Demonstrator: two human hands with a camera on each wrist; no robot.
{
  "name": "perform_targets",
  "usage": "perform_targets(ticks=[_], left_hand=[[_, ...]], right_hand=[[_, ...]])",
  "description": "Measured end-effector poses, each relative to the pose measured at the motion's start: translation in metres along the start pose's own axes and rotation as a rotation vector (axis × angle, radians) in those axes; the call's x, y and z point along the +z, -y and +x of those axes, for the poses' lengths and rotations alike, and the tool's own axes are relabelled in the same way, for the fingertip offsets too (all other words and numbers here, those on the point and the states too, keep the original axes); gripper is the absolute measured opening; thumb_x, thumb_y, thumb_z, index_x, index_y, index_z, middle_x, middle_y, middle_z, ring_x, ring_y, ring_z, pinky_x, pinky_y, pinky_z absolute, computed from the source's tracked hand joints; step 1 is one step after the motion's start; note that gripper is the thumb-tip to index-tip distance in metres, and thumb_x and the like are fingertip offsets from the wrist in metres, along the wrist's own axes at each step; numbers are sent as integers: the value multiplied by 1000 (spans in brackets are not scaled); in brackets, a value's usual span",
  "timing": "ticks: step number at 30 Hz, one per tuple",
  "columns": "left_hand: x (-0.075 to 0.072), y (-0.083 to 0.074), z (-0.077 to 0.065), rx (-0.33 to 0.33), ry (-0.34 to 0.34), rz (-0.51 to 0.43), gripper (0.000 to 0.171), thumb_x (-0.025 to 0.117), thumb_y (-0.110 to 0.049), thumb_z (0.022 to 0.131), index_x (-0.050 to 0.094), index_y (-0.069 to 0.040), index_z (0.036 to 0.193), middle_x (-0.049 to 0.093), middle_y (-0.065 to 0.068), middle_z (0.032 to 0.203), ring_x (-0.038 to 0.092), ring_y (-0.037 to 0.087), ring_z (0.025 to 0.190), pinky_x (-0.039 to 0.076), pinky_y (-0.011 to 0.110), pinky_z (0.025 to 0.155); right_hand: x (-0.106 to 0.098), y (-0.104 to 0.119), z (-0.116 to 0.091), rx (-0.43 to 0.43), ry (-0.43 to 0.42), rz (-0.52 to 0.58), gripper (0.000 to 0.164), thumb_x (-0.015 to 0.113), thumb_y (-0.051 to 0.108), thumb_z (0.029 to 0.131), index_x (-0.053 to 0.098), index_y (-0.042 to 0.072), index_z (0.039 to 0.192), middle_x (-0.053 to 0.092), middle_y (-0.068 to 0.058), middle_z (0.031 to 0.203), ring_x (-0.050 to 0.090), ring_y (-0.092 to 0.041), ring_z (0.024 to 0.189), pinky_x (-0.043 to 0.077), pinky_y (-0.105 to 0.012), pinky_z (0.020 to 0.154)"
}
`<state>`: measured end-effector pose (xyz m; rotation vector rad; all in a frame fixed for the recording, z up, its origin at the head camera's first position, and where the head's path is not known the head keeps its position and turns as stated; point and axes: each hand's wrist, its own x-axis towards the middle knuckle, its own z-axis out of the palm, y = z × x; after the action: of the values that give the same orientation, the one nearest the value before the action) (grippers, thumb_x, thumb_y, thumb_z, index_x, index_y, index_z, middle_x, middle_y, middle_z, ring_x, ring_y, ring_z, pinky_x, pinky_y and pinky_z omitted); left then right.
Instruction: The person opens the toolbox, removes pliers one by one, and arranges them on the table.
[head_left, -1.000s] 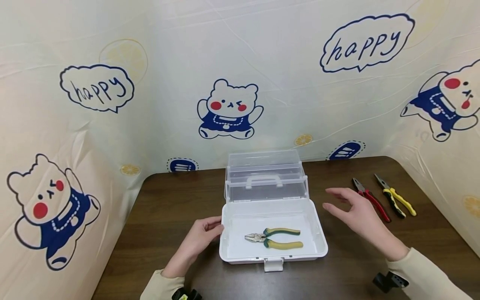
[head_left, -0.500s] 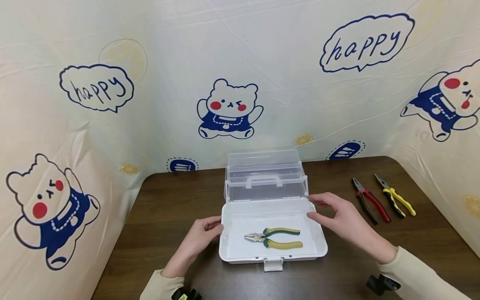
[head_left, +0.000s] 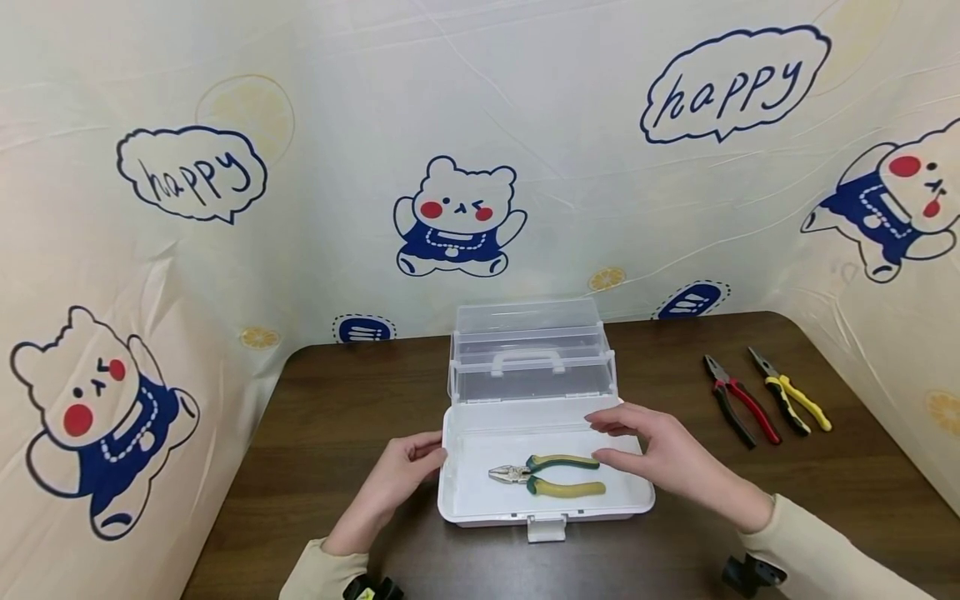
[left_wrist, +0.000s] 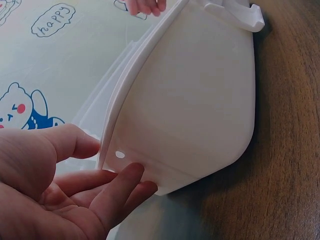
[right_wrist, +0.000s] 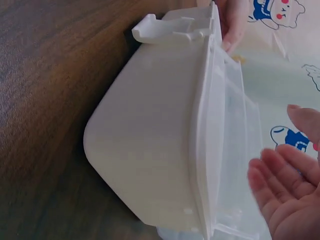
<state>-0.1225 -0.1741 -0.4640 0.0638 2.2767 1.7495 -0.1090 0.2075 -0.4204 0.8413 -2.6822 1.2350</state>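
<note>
A white toolbox (head_left: 491, 522) sits on the table, its clear lid (head_left: 532, 321) raised at the back. Inside lie combination pliers (head_left: 566, 490) with yellow-green handles, jaws pointing left. My left hand (head_left: 405, 471) holds the box's left edge; the left wrist view has its thumb at the rim and the fingers (left_wrist: 131, 175) against the outer side wall. Over the right part of the box hovers my right hand (head_left: 667, 450), thumb and fingers spread near the ends of the pliers' handles. In the right wrist view its fingers (right_wrist: 285, 170) hold nothing.
To the right of the box lie red-and-black pliers (head_left: 742, 404) and yellow-and-black long-nose pliers (head_left: 791, 393). The box's front latch (head_left: 547, 530) hangs down. A printed curtain (head_left: 300, 250) surrounds the back and sides of the dark wooden table (head_left: 337, 392).
My right hand has moved left, from beside the red-and-black pliers to over the box, close to the pliers inside. My left hand stays on the box's edge.
</note>
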Motion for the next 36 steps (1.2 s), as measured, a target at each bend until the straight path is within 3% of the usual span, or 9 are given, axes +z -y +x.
perform_targets(ticks=[6,13,22,27,36], left_hand=[[0,0,0,0,0,4,38,63,-3,101,61,14,135,70,30,124,71,32,109,62,40,88],[0,0,-1,-3,-3,7,38,63,-4,101,61,14,135,70,29,123,71,32,109,62,43,89],[-1,0,0,1,3,5,39,63,-4,101,60,14,135,70,30,124,71,31,108,62,43,89],[-1,1,0,3,13,-2,40,64,-4,101,60,14,136,69,30,124,71,32,108,62,41,88],[-1,0,0,2,17,-2,40,64,-5,101,60,14,136,70,29,123,71,31,107,61,47,89]], right_hand=[[9,-2,2,-56,58,36,34,81,20,93,73,13,125,75,0,114,70,-11,102,60,-34,89],[20,-3,6,-28,142,38,38,79,28,95,73,11,128,75,-3,121,72,-27,107,60,-36,92],[37,-8,12,-23,235,-17,53,82,33,92,69,2,134,72,-8,129,68,-26,115,59,-40,95],[47,-9,17,-47,271,-88,56,84,28,89,68,-1,134,72,-11,128,67,-28,117,56,-43,98],[63,-9,25,-113,340,-235,57,89,23,82,70,-1,130,71,-8,116,65,-20,106,56,-37,93]])
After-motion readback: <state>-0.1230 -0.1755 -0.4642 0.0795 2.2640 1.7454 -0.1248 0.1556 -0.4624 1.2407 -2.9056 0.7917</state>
